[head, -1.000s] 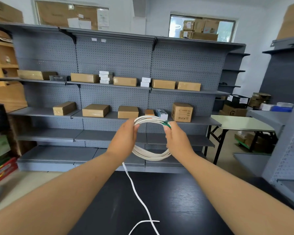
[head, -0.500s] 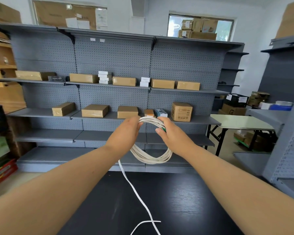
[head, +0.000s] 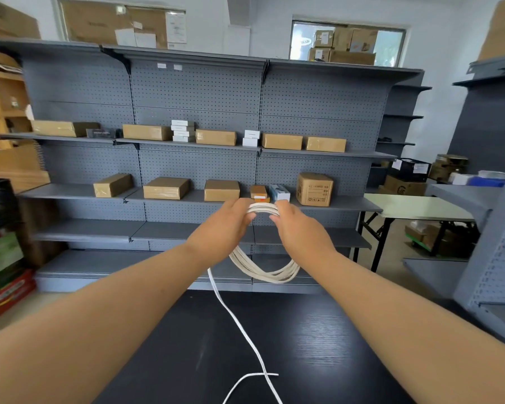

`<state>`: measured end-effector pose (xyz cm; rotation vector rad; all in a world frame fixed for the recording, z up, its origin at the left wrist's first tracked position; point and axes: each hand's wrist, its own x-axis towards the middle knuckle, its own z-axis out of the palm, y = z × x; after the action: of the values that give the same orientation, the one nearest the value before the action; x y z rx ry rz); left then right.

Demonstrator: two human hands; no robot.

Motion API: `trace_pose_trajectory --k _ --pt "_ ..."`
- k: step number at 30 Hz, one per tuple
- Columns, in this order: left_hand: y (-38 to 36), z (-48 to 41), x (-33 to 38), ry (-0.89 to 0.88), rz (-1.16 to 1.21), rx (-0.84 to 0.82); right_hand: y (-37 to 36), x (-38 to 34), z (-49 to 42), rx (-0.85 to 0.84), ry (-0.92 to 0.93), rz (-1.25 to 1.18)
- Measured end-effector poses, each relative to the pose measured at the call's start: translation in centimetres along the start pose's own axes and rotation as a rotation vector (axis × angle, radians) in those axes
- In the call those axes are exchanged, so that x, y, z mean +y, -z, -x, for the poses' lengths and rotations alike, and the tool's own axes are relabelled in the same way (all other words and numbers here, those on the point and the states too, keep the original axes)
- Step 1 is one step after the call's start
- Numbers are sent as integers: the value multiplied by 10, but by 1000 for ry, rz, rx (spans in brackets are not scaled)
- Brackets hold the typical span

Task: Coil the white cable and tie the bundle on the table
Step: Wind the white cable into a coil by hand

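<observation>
**Both hands grip top of coiled white cable, held up above table**

Left hand (head: 222, 225): fingers curled round the top of the coil from the left side, thumb side facing the right hand. Back of the hand faces the camera, so the fingertips are mostly hidden.

Right hand (head: 299, 231): grips the same top section from the right. Thumb sits under the strands and fingers go over them. The two hands are close together, with a short run of strands showing between them.

White cable (head: 263, 209): several loops bunched together and held in the air in front of the person, off the table. The lower part of the coil hangs below the hands in a sagging arc. Can't tell whether any tie is on the bundle.

Loose tail (head: 238, 325): a single strand drops from under the left hand and runs down onto the table towards the camera. It crosses over another bit of cable near the bottom edge.

Table (head: 318, 345): black, wood grain, directly below both forearms.

Behind: grey pegboard shelving (head: 199, 91) with cardboard boxes (head: 166, 188) spread along the two middle shelves, plus a few small white boxes. A pale folding table (head: 414, 207) stands at right. A high window (head: 391, 45) has more cartons stacked in front of it.
</observation>
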<state>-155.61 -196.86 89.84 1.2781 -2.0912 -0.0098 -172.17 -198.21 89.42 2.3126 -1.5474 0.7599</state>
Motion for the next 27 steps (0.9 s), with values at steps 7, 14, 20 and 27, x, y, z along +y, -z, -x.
trace_pose_trajectory --k 7,14,20,27 --pt "-6 11 -3 215 457 -58 4 2 1 35 -140 -221" --pt "-9 7 7 301 487 22 -3 0 7 66 -288 -447" --pt "0 -2 8 187 122 88 -7 -2 8 38 -287 -561" --pt "15 -11 11 59 -161 -95 8 -8 0 1 -90 -467"
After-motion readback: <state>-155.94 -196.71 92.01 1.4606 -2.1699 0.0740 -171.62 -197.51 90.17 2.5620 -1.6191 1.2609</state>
